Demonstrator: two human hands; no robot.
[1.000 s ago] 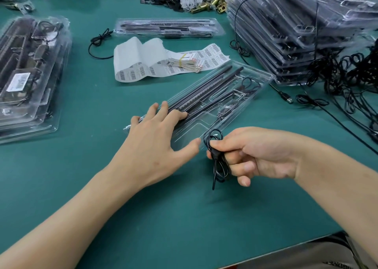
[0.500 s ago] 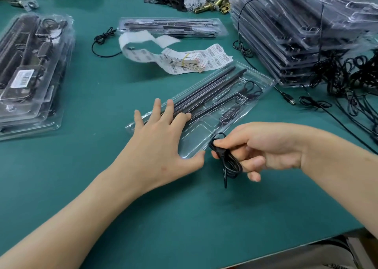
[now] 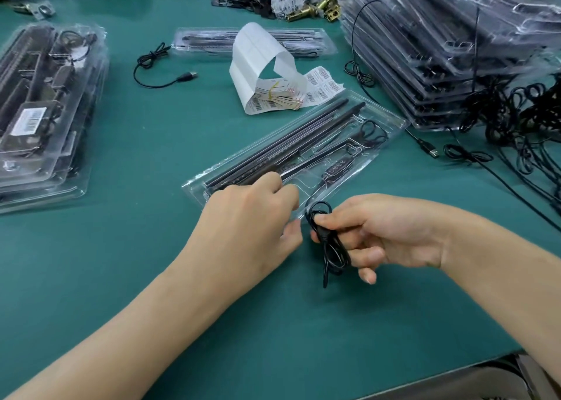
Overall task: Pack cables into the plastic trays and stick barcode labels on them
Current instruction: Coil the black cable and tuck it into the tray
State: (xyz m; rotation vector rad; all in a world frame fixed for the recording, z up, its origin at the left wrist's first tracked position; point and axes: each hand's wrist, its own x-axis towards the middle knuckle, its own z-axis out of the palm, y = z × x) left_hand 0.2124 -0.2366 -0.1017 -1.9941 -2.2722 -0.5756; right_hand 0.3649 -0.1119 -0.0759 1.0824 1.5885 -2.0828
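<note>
A clear plastic tray (image 3: 383, 128) lies slantwise at the table's middle, with black rods and a black inline controller (image 3: 334, 168) in it. My left hand (image 3: 246, 220) grips the tray's near end, fingers curled on top and thumb at the edge. Just right of it, my right hand (image 3: 391, 232) holds a coiled black cable (image 3: 329, 244) beside the tray's near corner; one cable end hangs down. A strip of barcode labels (image 3: 261, 65) stands curled in an arch behind the tray.
A tall stack of trays (image 3: 455, 50) fills the back right, with a tangle of black cables (image 3: 516, 120) beside it. Packed, labelled trays (image 3: 45, 111) are stacked at the left. One more tray (image 3: 206, 41), a loose USB cable (image 3: 158, 65) and brass parts (image 3: 318, 4) lie at the back.
My left hand's fingers went from flat on the tray to curled at its near end. The label strip rose into an arch. My right hand still holds the coiled cable.
</note>
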